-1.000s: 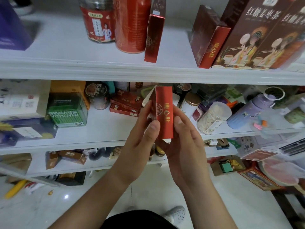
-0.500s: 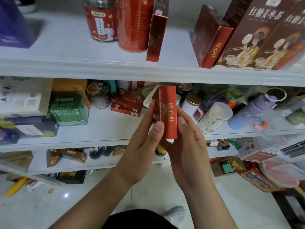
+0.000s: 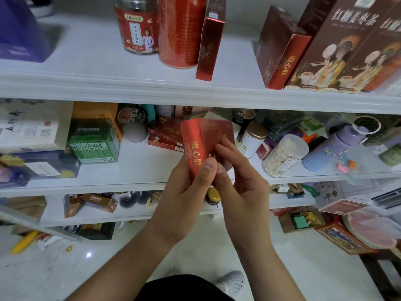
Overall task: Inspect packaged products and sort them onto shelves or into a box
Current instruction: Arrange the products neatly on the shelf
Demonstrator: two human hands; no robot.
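Red box (image 3: 196, 137), top flap possibly open, contents unseen | left hand (image 3: 184, 200) grips it | right hand (image 3: 240, 190) pinches it

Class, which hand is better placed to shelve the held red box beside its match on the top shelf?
Probably the right hand: it grips the red box, and the matching box stands on that side.
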